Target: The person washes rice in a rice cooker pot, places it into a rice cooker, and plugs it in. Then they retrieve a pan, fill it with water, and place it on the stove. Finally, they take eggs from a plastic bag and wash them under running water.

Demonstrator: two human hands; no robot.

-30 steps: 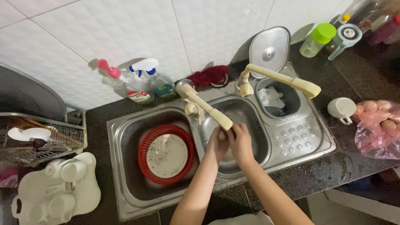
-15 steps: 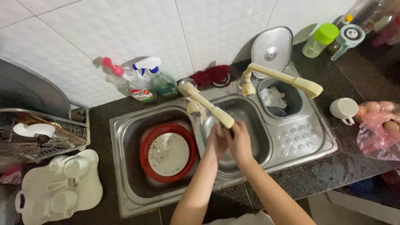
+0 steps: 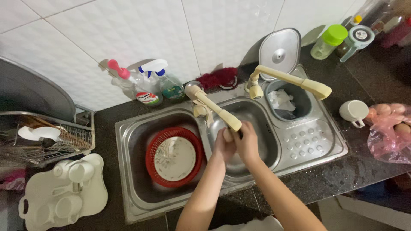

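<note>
My left hand and my right hand are pressed together over the middle basin of a steel sink, right under the tip of a cream swivel tap. The fingers are closed against each other and I see nothing held between them. To the left, in the bigger basin, a red round basket holds a pale patterned plate.
A second cream tap reaches over a small bin with white scraps. Spray bottles and a red cloth stand by the tiled wall. A dish rack and white tray lie left; a white cup and pink bag right.
My hands stay together under the tap and shift only slightly against each other. The view has drifted a little; nothing else moved.
</note>
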